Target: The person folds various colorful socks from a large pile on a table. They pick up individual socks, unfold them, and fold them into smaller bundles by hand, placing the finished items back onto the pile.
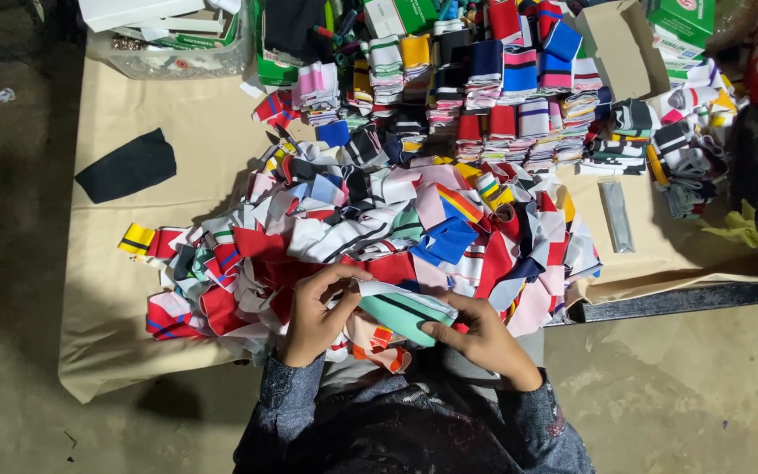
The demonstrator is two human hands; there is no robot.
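A person seated at a low surface covered in tan paper held a folded mint-green strip of knit fabric between both hands, at the 6 o'clock edge of a loose heap of striped cloth pieces in red, white, blue, pink and black. The left hand gripped the strip's white-edged left end, fingers curled over the top and thumb beneath, the grip narrow and closed on the cloth. The right hand held the strip's right end from below, thumb pressed on the green face, likewise closed on it. The strip lay nearly level, tilted slightly down toward 4 o'clock, just above the person's lap and touching the heap's near edge. Dark patterned sleeves covered both wrists. At 12 o'clock from the heap stood folded stacks of the same striped trim, set in rows and well apart from the hands. A lone black piece lay at 10 o'clock on bare paper, clear of the heap. A clear plastic bin sat at 11 o'clock, green and white boxes at 1 o'clock, and a flat cardboard box beside them. A small grey packet lay at 3 o'clock of the heap, near the surface's dark metal edge.
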